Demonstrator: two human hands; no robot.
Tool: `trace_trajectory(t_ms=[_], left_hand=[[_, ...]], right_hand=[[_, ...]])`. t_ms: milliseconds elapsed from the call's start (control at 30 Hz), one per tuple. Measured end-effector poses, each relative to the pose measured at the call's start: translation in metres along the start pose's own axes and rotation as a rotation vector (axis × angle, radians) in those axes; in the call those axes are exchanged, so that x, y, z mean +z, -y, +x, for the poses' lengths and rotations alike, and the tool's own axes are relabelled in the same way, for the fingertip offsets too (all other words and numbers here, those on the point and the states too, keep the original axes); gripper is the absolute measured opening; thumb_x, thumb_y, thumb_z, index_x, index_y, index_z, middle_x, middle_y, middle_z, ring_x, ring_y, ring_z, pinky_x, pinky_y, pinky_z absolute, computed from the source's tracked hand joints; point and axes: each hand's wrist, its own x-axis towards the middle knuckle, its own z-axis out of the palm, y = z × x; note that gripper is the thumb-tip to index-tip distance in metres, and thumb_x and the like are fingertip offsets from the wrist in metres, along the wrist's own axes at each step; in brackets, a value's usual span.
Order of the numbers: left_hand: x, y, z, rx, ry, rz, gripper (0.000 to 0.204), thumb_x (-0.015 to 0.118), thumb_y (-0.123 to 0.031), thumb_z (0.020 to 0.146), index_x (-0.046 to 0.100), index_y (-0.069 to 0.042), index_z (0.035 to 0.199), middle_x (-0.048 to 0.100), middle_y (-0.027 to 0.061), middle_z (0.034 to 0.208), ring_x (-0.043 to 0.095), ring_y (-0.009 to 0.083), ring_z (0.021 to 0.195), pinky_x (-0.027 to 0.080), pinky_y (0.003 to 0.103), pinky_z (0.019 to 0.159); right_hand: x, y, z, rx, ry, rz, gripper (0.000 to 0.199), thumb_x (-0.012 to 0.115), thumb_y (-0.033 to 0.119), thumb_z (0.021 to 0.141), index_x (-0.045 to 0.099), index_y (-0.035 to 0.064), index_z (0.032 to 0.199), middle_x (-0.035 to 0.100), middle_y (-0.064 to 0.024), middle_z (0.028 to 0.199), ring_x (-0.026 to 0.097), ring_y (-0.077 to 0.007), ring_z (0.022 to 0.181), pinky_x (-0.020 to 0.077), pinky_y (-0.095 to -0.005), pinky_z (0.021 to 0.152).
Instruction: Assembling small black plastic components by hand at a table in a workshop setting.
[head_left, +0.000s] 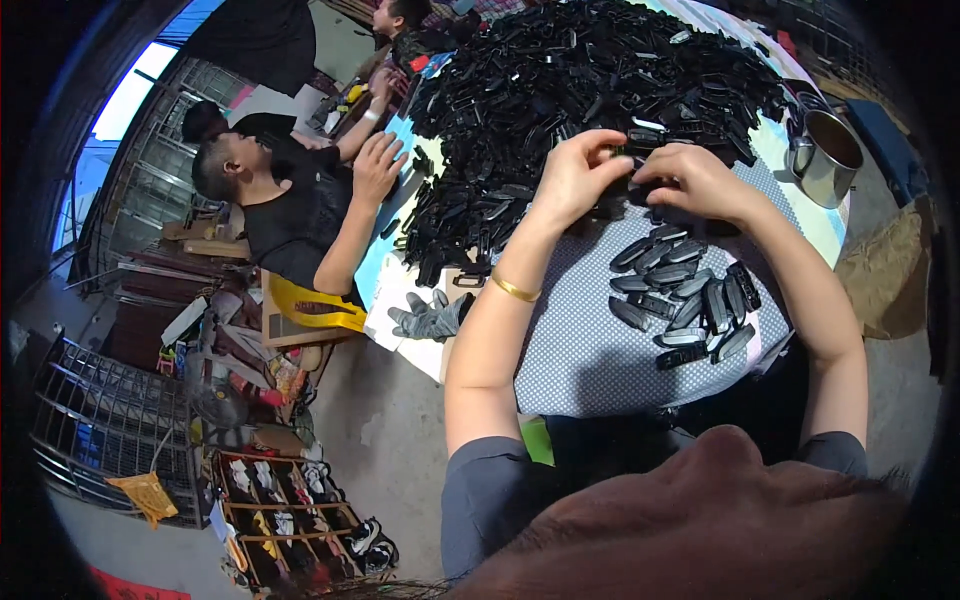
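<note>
My left hand [575, 180] and my right hand [692, 181] meet at the near edge of a big heap of small black plastic pieces [540, 85]. The left thumb and forefinger curve toward each other in a pinch, and whatever lies between them is too dark and small to make out. Bent inward, my right fingers close near the left fingertips; what they grip is hidden. Between my forearms, a smaller group of long, rounded black pieces [685, 290] lies on the dotted grey-white tablecloth [575, 350]. A gold bangle [515, 289] circles my left wrist.
A metal mug [828, 165] stands on the table's right side. Grey gloves [428, 316] lie at the left edge. A person in black [290, 205] sits left of the table, one hand by the heap; others sit beyond. A shoe rack [290, 515] stands lower left.
</note>
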Motion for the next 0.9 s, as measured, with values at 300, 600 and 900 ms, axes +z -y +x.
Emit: trace_trajectory(t_ms=[300,600,900], left_hand=[[0.008,0.009,-0.009,-0.068,0.463,0.361,0.02,0.07,-0.015,0.07,0.061,-0.003,0.083,0.058,0.0018,0.067,0.05,0.0076,0.062,0.042,0.025,0.058],[0.011,0.016,-0.007,-0.098,0.455,0.273,0.021,0.069,-0.015,0.071,0.06,-0.002,0.084,0.059,0.0021,0.069,0.049,0.0068,0.063,0.042,0.024,0.058],[0.008,0.013,-0.009,-0.055,0.441,0.341,0.025,0.071,-0.017,0.069,0.06,-0.002,0.085,0.058,0.0032,0.068,0.051,0.0095,0.061,0.042,0.025,0.058]], right_hand=[[0.004,0.009,-0.003,0.043,0.212,-0.052,0.025,0.069,0.015,0.064,0.065,0.007,0.087,0.061,-0.0128,0.079,0.058,-0.0298,0.077,0.0448,-0.0388,0.068],[0.008,-0.001,-0.005,0.053,0.176,0.026,0.024,0.07,0.012,0.062,0.063,0.0028,0.083,0.06,-0.0135,0.076,0.058,-0.0292,0.075,0.045,-0.0381,0.067],[0.0,0.002,-0.007,0.052,0.281,0.059,0.021,0.064,0.005,0.061,0.062,-0.0012,0.081,0.059,-0.0152,0.081,0.056,-0.0301,0.079,0.0448,-0.0369,0.07]])
